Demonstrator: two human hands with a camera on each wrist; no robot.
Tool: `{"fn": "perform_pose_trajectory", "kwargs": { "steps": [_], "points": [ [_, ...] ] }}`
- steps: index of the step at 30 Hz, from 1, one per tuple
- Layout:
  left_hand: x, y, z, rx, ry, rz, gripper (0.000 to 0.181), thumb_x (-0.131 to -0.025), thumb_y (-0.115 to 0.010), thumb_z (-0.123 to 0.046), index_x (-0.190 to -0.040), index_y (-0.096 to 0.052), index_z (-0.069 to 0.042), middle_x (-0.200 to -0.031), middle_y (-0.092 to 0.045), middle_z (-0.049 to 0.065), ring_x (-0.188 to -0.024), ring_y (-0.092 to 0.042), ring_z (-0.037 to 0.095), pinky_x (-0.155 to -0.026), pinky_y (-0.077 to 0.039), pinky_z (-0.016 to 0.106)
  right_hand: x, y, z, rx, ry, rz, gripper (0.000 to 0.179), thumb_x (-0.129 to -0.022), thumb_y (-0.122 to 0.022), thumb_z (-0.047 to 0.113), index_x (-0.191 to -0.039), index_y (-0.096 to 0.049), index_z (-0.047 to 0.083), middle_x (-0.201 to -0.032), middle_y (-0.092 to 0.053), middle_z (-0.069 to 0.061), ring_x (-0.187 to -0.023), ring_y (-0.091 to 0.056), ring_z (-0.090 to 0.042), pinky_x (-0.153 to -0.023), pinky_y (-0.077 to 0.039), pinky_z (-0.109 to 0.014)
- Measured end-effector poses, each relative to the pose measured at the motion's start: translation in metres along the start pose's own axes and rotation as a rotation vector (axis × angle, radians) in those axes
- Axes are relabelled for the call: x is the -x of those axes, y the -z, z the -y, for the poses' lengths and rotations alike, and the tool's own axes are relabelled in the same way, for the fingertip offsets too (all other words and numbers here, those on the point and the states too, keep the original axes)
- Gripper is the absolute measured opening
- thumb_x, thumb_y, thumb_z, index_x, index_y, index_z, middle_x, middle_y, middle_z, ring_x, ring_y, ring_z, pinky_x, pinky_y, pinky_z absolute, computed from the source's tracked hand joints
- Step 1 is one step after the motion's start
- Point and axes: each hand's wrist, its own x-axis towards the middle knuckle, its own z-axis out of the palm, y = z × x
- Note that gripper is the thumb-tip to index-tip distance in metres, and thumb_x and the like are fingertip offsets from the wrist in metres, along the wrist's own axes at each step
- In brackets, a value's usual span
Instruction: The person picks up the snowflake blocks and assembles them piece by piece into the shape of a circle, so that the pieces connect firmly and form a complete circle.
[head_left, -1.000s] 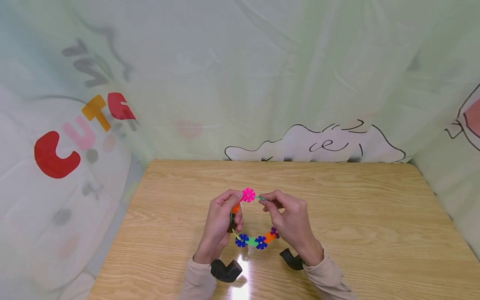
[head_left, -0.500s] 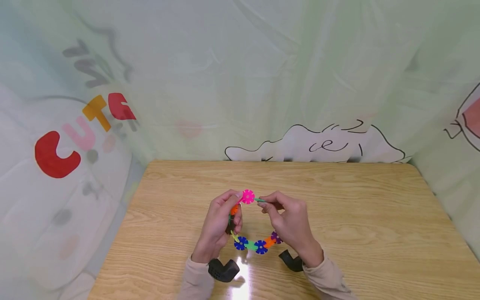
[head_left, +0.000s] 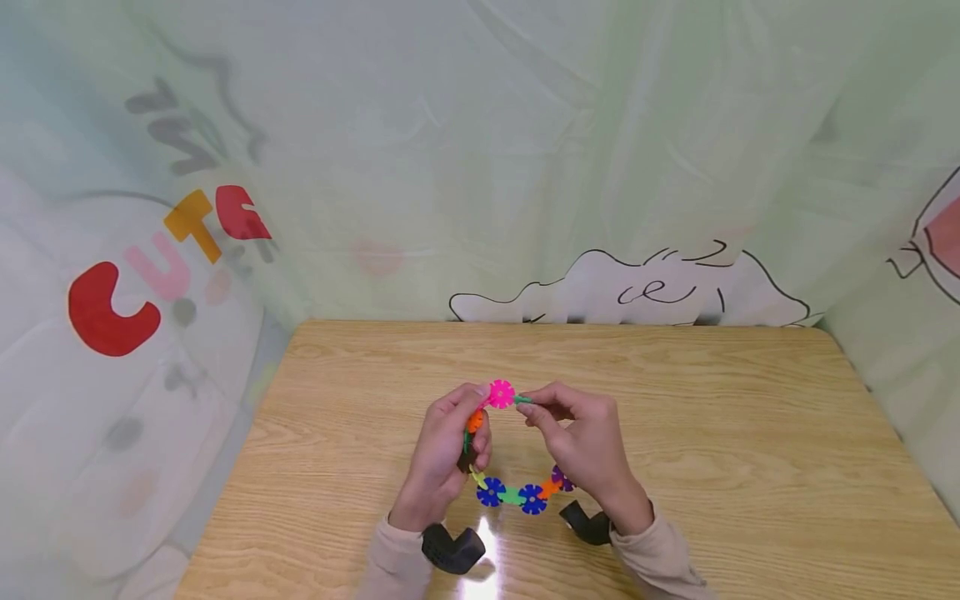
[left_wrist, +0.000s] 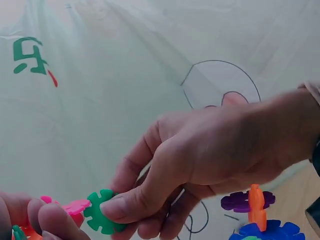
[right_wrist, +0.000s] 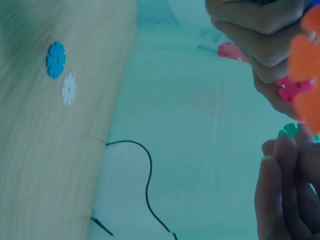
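A chain of interlocking snowflake discs hangs between the hands in an open loop. My left hand [head_left: 450, 442] pinches its upper end close to a pink disc [head_left: 502, 394]; an orange disc [head_left: 475, 420] shows below the thumb. Between thumb and fingers my right hand [head_left: 585, 442] pinches a green disc [left_wrist: 100, 212], its edge right at the pink one's edge in the left wrist view. Lower down, the chain runs through a yellow disc [head_left: 478, 477], two blue discs [head_left: 533, 499], a light green one and an orange one to a purple disc [left_wrist: 240, 201]. The left palm is hidden.
The hands are over a wooden table [head_left: 712, 417] with a printed curtain [head_left: 525, 167] behind it. A blue disc [right_wrist: 56, 60] and a white disc [right_wrist: 68, 89] lie on the wood in the right wrist view. Black curved pieces [head_left: 453, 548] sit at both wrists.
Both hands have shifted slightly right. The green disc has come closer to the pink disc and shows more of its face. The lower part of the chain has swung down and right.
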Motion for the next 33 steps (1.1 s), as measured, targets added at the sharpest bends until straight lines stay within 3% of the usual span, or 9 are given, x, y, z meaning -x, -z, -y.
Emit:
{"fn": "perform_pose_trajectory", "kwargs": {
  "steps": [5,8,13,22,25,28,30,33],
  "points": [
    [0.002,-0.007,0.000,-0.136,-0.042,-0.068,0.019,-0.106,-0.065,-0.027,-0.098,-0.067,-0.010,-0.050,-0.051,-0.004,-0.037,-0.048,0.009,-0.039,-0.044,0.021,-0.001,0.002,0.002,0.195,0.219,-0.055,0.020,-0.074,-0.090,-0.010,-0.090,-0.080,-0.001,-0.081,-0.080,-0.009,-0.066,-0.076,-0.017,-0.063,-0.064,-0.027],
    [0.003,-0.009,-0.001,-0.195,-0.062,-0.083,0.021,-0.106,-0.064,-0.024,-0.102,-0.069,-0.004,-0.049,-0.054,-0.003,-0.036,-0.050,0.009,-0.038,-0.046,0.022,-0.001,0.003,0.005,0.286,0.298,-0.078,0.021,-0.073,-0.090,-0.011,-0.089,-0.080,-0.003,-0.079,-0.079,-0.012,-0.064,-0.076,-0.022,-0.059,-0.063,-0.032],
    [0.002,-0.010,0.000,-0.222,-0.081,-0.067,0.020,-0.106,-0.064,-0.018,-0.105,-0.067,0.002,-0.049,-0.055,-0.002,-0.036,-0.050,0.009,-0.038,-0.045,0.022,0.000,0.003,0.010,0.387,0.353,-0.093,0.023,-0.068,-0.092,-0.012,-0.086,-0.079,-0.003,-0.073,-0.077,-0.011,-0.055,-0.071,-0.020,-0.051,-0.059,-0.026],
    [0.000,-0.006,0.006,-0.224,-0.069,-0.031,0.023,-0.107,-0.064,-0.021,-0.105,-0.063,0.002,-0.050,-0.055,-0.002,-0.037,-0.051,0.009,-0.039,-0.047,0.022,0.003,-0.003,0.010,0.398,0.357,-0.107,0.023,-0.068,-0.092,-0.012,-0.083,-0.078,-0.002,-0.069,-0.075,-0.009,-0.050,-0.066,-0.018,-0.048,-0.055,-0.022],
    [-0.001,-0.001,0.004,-0.236,-0.068,-0.027,0.022,-0.107,-0.064,-0.023,-0.104,-0.064,-0.001,-0.051,-0.055,-0.002,-0.037,-0.051,0.009,-0.040,-0.047,0.022,0.002,-0.004,0.007,0.360,0.323,-0.082,0.021,-0.071,-0.093,-0.007,-0.086,-0.079,-0.001,-0.072,-0.077,-0.008,-0.053,-0.068,-0.015,-0.049,-0.054,-0.020],
    [-0.005,0.009,0.000,-0.221,-0.046,-0.048,0.020,-0.107,-0.064,-0.025,-0.104,-0.066,-0.005,-0.052,-0.056,-0.002,-0.039,-0.052,0.009,-0.041,-0.047,0.021,-0.002,0.001,0.000,0.246,0.212,0.014,0.029,-0.078,-0.092,0.002,-0.104,-0.080,-0.001,-0.085,-0.081,-0.009,-0.062,-0.074,-0.013,-0.056,-0.060,-0.021],
    [-0.007,0.017,-0.004,-0.201,-0.033,-0.079,0.019,-0.107,-0.063,-0.027,-0.104,-0.067,-0.008,-0.053,-0.055,-0.003,-0.040,-0.050,0.009,-0.042,-0.047,0.021,-0.007,0.006,-0.010,0.122,0.071,0.077,0.033,-0.085,-0.088,0.006,-0.116,-0.078,0.001,-0.092,-0.082,-0.011,-0.069,-0.077,-0.015,-0.061,-0.063,-0.024],
    [-0.008,0.030,-0.009,-0.160,-0.039,-0.124,0.019,-0.108,-0.061,-0.026,-0.100,-0.067,-0.011,-0.054,-0.051,-0.003,-0.041,-0.047,0.009,-0.041,-0.043,0.020,-0.012,0.010,-0.035,-0.055,-0.210,0.112,0.031,-0.096,-0.079,0.013,-0.125,-0.074,0.002,-0.097,-0.081,-0.015,-0.072,-0.079,-0.022,-0.065,-0.065,-0.026]
  ]
}}
